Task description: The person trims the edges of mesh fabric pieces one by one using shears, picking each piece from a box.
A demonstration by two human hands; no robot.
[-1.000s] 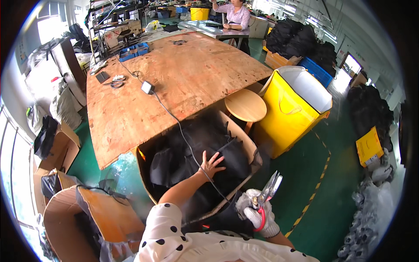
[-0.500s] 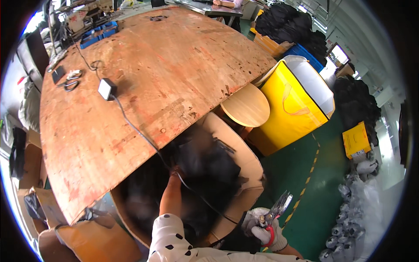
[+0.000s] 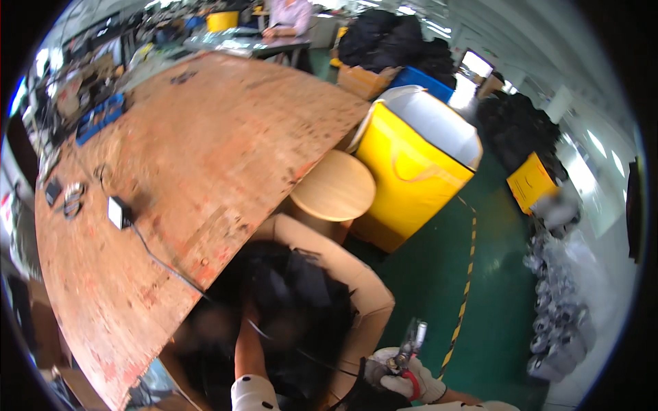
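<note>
My left hand (image 3: 252, 315) reaches down among black items (image 3: 301, 294), which look like fabric, in a cardboard box (image 3: 367, 284) at the table's edge. Its fingers are lost in the dark and blur. On my right hand (image 3: 404, 378) is a whitish glove, closed around a pliers-like metal tool (image 3: 412, 342) with a red handle. The tool's tip points up, beside the box. A dark cable (image 3: 168, 266) runs from a small black-and-white block (image 3: 118, 212) on the table, over the edge and past my left forearm.
The worn wooden table (image 3: 205, 137) fills the left, with scissors (image 3: 72, 201) and a blue tray (image 3: 101, 118) on it. A round wooden stool (image 3: 336, 185) and a tall yellow bin (image 3: 411, 192) stand right of it. Another person (image 3: 288, 20) sits at a far table. Grey bundles (image 3: 555, 322) line the right.
The view has swung, so the table, stool and bin sit further left. My left hand stays inside the box. My right hand still grips the red-handled tool.
</note>
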